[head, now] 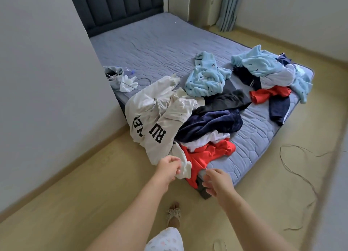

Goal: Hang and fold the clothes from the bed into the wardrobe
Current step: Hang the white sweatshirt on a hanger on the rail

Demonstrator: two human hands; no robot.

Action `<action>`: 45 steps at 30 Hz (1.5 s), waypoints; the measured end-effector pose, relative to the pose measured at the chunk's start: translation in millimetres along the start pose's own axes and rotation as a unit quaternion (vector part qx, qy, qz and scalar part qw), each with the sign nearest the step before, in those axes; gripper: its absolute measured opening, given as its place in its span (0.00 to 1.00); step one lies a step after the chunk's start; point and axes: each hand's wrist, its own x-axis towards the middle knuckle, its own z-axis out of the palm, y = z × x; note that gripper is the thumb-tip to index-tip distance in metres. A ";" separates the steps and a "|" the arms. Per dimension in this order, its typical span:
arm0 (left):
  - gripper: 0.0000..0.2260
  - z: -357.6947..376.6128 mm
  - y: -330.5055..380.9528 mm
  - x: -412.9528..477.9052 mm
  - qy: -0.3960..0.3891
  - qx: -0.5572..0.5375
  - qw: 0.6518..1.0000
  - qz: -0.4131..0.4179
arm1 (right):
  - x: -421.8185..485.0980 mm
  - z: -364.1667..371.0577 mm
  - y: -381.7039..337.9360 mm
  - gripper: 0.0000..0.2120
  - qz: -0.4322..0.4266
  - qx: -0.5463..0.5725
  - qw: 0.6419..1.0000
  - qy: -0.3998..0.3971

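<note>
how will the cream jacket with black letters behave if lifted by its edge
Probably floppy: the jacket lies crumpled and drapes over the bed corner, so it should hang limp from the left hand pinching its edge. It looks thick, so likely heavyish for clothing. It lies against the navy fleece, which may drag along.

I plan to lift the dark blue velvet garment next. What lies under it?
Under the dark blue velvet garment a white garment shows at the near edge, lying on a red garment that hangs over the mattress corner. Anything deeper under the velvet is covered.
</note>
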 end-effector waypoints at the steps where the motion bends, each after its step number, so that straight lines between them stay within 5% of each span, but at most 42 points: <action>1: 0.07 -2.5 10.9 16.7 0.004 0.006 1.000 -0.002 | 13.0 6.4 -14.3 0.06 0.002 -0.004 1.000 -0.001; 15: 0.07 -25.7 41.8 156.6 0.074 -0.019 0.985 -0.154 | 153.5 68.2 -77.5 0.05 0.085 -0.092 0.991 -0.050; 31: 0.05 -26.2 -20.6 246.3 0.165 -0.136 0.918 -0.334 | 287.4 107.4 -86.4 0.05 0.169 -0.193 0.962 -0.095; 38: 0.06 -18.9 -57.0 317.8 0.150 -0.034 0.927 -0.342 | 340.9 144.4 -56.2 0.07 0.215 -0.166 0.959 -0.085; 42: 0.21 -8.9 -82.2 359.8 0.220 -0.061 0.893 -0.389 | 362.7 156.2 -35.0 0.08 0.245 -0.164 0.952 -0.081; 45: 0.39 -3.8 -96.5 383.3 0.242 -0.204 0.823 -0.472 | 377.5 159.0 -24.8 0.07 0.251 -0.171 0.950 -0.075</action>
